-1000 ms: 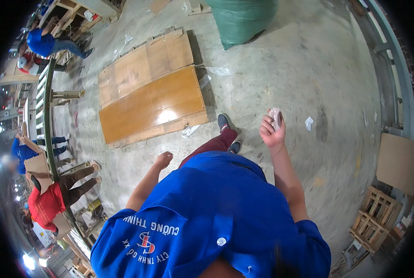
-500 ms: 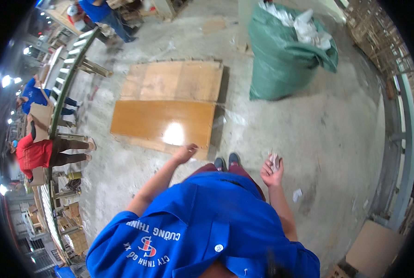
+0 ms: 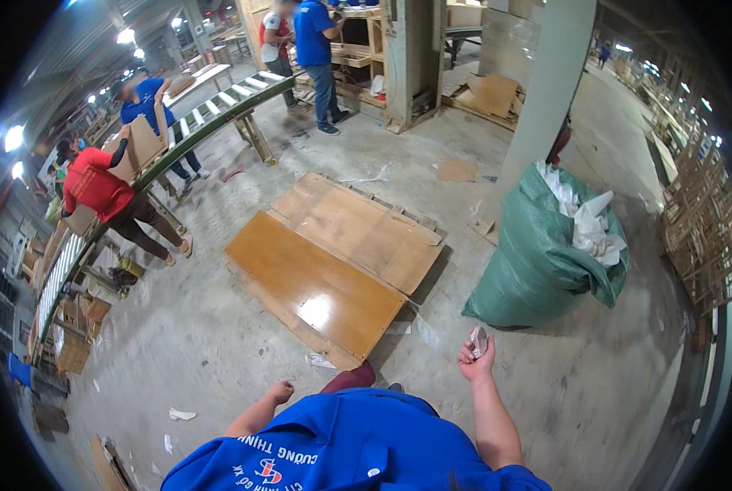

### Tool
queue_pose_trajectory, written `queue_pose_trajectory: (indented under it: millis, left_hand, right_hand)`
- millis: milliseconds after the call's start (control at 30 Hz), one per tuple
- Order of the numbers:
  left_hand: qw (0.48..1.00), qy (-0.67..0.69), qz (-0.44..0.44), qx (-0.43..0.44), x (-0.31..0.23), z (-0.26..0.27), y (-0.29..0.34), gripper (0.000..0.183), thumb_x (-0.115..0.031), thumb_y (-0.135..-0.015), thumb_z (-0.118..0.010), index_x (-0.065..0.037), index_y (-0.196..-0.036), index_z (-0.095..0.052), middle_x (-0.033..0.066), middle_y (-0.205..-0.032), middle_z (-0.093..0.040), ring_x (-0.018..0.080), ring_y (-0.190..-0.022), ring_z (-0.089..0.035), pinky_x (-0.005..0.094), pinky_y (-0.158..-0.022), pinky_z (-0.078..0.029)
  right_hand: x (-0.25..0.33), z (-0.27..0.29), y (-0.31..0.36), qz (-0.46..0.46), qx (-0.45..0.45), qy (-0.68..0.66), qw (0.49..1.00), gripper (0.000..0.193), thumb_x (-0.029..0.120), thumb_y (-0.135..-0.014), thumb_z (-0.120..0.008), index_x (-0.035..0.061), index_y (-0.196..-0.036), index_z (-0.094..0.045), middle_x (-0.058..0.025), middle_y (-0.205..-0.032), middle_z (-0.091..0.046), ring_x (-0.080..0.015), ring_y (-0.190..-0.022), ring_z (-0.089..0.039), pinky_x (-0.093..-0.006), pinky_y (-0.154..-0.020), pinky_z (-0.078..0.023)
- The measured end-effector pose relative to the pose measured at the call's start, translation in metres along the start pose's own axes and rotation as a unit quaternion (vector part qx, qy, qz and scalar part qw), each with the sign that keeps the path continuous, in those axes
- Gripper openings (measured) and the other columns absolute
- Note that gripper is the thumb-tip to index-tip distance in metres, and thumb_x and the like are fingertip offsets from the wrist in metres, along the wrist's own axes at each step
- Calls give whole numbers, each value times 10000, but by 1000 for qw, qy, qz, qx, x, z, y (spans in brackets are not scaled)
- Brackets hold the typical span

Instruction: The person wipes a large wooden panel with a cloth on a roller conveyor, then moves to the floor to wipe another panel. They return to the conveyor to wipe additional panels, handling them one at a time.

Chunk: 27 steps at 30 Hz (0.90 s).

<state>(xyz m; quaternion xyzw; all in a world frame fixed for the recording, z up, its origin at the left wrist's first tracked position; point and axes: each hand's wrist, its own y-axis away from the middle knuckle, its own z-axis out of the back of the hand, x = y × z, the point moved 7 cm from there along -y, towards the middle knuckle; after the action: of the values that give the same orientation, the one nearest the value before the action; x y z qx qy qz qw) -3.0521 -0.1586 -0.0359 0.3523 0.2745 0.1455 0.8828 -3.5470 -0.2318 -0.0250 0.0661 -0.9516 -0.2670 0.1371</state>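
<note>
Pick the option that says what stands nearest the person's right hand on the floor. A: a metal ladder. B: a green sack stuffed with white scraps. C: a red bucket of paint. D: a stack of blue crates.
B: the right hand, holding a small crumpled scrap, is raised just below and left of the green sack, whose open top shows white scraps.

Bright overhead lamps glare off the glossy wooden panel (image 3: 313,290); fisheye edges bend and darken
</note>
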Motion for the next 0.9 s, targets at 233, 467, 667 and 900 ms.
queue_pose_trajectory:
  millis: [233, 467, 667, 900]
  left_hand:
    - [990, 104, 57, -72, 69, -27, 38, 310, -259, -797, -502, -45, -971, -643, 136, -794, -665, 233, -664, -646, 349, -655, -508]
    - [993, 21, 90, 69, 85, -30, 12, 346, -294, -816, -491, -108, -1069, -636, 161, -1067, -625, 326, -1015, -579, 394, -880, -452]
    - [977, 117, -21, -178, 88, 78, -42, 334, -232, -832, -474, -29, -1069, -592, 206, -1058, -611, 347, -1003, -576, 410, -864, -453]
    - [960, 171, -181, -124, 104, 78, -11, 328, -252, -864, -481, -32, -1083, -587, 189, -1040, -617, 331, -974, -584, 389, -848, -454]
  right_hand:
    - [-8, -55, -47, -44, 13, 115, 992, 510, 590, -865, -391, 118, -946, -566, -17, -627, -470, -104, -407, -330, -249, -393, -235]
    - [77, -28, 41, 106, -83, 114, 984, 462, 556, -884, -386, 131, -954, -554, -22, -631, -475, -111, -402, -320, -236, -375, -228]
    - [51, 79, 143, 193, -227, 129, 946, 492, 592, -875, -323, 156, -846, -548, -15, -585, -486, -119, -351, -351, -242, -302, -258]
    - [-113, 45, 47, 82, -238, 129, 959, 475, 568, -878, -326, 183, -996, -580, -26, -635, -499, -118, -386, -330, -234, -336, -251]
